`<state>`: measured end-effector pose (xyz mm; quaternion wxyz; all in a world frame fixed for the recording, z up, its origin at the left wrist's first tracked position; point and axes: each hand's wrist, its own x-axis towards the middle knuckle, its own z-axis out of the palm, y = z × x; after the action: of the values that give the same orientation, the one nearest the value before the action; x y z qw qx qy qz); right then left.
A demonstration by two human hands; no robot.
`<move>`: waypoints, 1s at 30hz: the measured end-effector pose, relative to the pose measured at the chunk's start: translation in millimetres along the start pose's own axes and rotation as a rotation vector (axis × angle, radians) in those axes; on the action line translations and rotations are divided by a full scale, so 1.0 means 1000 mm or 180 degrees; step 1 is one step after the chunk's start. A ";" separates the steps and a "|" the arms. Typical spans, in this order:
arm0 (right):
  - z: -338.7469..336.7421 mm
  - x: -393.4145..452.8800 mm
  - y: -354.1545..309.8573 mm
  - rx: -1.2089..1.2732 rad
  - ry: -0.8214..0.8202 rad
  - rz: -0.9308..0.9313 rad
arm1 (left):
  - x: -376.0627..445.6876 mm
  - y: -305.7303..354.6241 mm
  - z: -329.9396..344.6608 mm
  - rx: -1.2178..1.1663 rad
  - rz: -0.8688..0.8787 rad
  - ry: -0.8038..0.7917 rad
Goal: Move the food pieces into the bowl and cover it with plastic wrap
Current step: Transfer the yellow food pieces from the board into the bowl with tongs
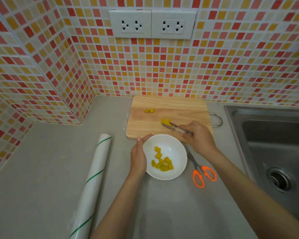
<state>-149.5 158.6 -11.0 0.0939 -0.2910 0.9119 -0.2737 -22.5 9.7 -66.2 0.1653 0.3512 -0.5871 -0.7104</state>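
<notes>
A white bowl [174,173] stands on the grey counter just in front of the wooden cutting board [179,107]; several yellow food pieces [162,163] lie in it. My left hand [139,156] grips the bowl's left rim. My right hand [197,137] holds metal tongs [175,128] over the board, their tips at a yellow piece [165,121]. Two more yellow pieces [149,110] lie on the board's far left. A roll of plastic wrap [91,180], white with green stripes, lies to the left of the bowl.
Orange-handled scissors [201,173] lie right of the bowl, partly under my right forearm. A steel sink [274,149] takes up the right side. A metal loop handle [217,119] shows behind the board's right edge. Mosaic-tiled walls with two socket plates [152,24] close the back and left.
</notes>
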 end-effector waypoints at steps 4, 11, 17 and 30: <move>-0.017 -0.033 -0.006 -0.0393 -0.0387 -0.0146 | -0.001 0.003 0.000 0.0031 -0.0009 -0.0001; -0.032 -0.035 -0.011 -0.0994 -0.0412 -0.0114 | -0.003 0.003 0.000 0.0138 0.0019 -0.0039; -0.028 0.007 -0.005 -0.0809 -0.0259 -0.0028 | -0.004 0.002 0.000 0.0123 0.0014 -0.0023; 0.046 0.109 -0.029 -0.0313 -0.0115 0.0516 | 0.001 -0.003 -0.001 0.0048 -0.0044 -0.0038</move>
<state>-209.4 54.7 -34.7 0.1178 -0.2254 0.9429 -0.2149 -22.1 9.4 -69.4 0.1542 0.3523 -0.5910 -0.7091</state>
